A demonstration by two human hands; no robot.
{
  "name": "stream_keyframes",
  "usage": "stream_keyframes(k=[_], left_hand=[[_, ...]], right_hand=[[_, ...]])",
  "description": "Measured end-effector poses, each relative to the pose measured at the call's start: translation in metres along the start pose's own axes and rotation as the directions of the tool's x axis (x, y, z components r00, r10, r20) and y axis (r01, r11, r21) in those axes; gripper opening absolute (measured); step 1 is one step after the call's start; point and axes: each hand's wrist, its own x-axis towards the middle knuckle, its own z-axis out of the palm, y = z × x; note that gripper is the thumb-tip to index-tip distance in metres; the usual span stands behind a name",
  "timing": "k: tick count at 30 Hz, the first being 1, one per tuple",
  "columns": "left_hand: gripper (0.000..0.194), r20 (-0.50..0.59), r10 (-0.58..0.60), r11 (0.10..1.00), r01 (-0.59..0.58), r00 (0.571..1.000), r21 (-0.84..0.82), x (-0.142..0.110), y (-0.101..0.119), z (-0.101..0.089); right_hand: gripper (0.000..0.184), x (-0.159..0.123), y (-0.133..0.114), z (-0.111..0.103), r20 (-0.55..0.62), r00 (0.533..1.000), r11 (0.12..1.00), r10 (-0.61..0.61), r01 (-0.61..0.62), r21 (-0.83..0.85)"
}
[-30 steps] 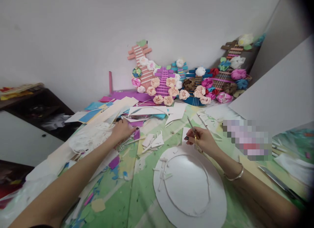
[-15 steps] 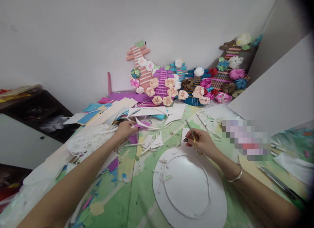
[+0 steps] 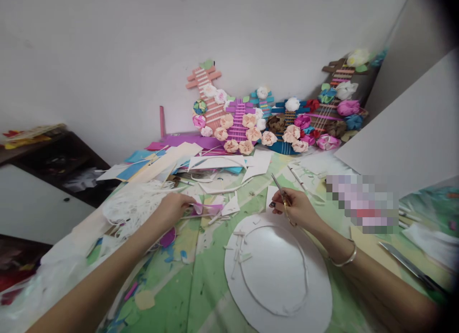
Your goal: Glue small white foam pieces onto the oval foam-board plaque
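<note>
My left hand (image 3: 175, 206) is closed, its thumb and fingertips pinching a purple paper strip (image 3: 211, 209) above the scraps left of the middle. A white paper scrap (image 3: 229, 206) lies just right of that strip. Scissors (image 3: 277, 182) are in my right hand (image 3: 296, 206), blades pointing up and away, gold handle in the palm. Partly behind those fingers is a white paper piece (image 3: 270, 194). Below the right hand rests a white oval board (image 3: 319, 294), with a thin raised oval outline and several small white strips on its left side.
Decorated instrument-shaped crafts with paper flowers (image 3: 239, 120) lean on the wall. White cord (image 3: 125, 206) lies tangled at left, near coloured paper sheets (image 3: 175, 153). A knife (image 3: 405, 261) lies at right. A dark shelf (image 3: 68, 156) stands far left.
My left hand has drawn back toward me and slightly left, bringing the purple paper strip with it. The right hand with the scissors has stayed nearly still.
</note>
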Motion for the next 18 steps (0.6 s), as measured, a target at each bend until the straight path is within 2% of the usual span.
stream_keyframes(k=[3,6,9,11,13,15,18], left_hand=[[0.029,-0.038,-0.007,0.998,0.005,0.999,-0.055,-0.012,-0.003,-0.009],[0.03,-0.069,-0.134,0.963,0.114,0.989,-0.244,-0.021,-0.007,-0.017],[0.031,-0.084,-0.295,0.808,0.201,0.952,-0.554,-0.027,-0.008,-0.019],[0.027,-0.128,-0.342,0.714,0.169,0.931,-0.679,-0.03,-0.008,-0.018],[0.018,-0.195,-0.369,0.692,0.128,0.909,-0.711,-0.032,-0.008,-0.014],[0.017,-0.232,-0.377,0.71,0.119,0.897,-0.694,-0.035,-0.008,-0.006],[0.027,-0.178,-0.386,0.731,0.182,0.905,-0.657,-0.037,-0.006,0.009]], right_hand=[[0.018,0.0,0.001,-0.001,-0.004,1.0,1.0,-0.002,0.002,0.008],[0.019,0.001,0.001,-0.001,0.002,1.0,1.0,-0.005,0.005,0.017],[0.018,0.0,-0.001,-0.001,0.007,1.0,1.0,-0.012,0.012,0.017],[0.018,0.0,-0.002,-0.002,0.01,1.0,1.0,-0.019,0.019,0.012],[0.018,-0.001,-0.002,-0.002,0.009,1.0,1.0,-0.022,0.022,0.009],[0.018,-0.001,-0.003,-0.003,0.007,1.0,1.0,-0.017,0.017,0.009],[0.02,-0.001,-0.003,-0.002,0.015,1.0,1.0,-0.009,0.009,0.012]])
